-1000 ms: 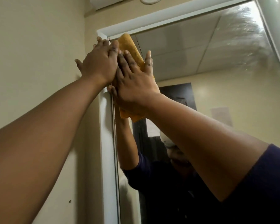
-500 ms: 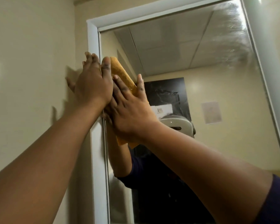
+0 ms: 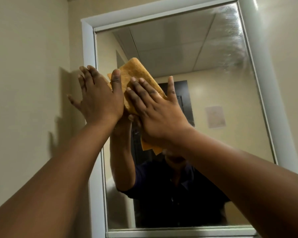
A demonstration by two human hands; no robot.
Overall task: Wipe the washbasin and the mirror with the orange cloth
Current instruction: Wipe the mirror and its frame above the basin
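The orange cloth (image 3: 138,78), folded into a thick pad, lies flat against the glass of the mirror (image 3: 205,66), in the mirror's left half at about 10 o'clock from its centre. Its upper end points toward 12 o'clock above the fingertips, and a lower corner shows beneath the right wrist at 6 o'clock.

The right hand (image 3: 159,109) is spread flat with fingers splayed, palm pressing the cloth to the glass. The left hand (image 3: 100,98), at 9 o'clock from the cloth, is also open with fingers extended; its thumb lies over the cloth's left edge while the other fingers reach across the white frame (image 3: 88,48) toward the beige wall (image 3: 29,66). Neither hand is curled around the cloth.

At 1 o'clock, the mirror's upper right corner shows a hazy, streaked patch (image 3: 230,36). The glass reflects ceiling tiles, the raised arms and a dark purple sleeve.
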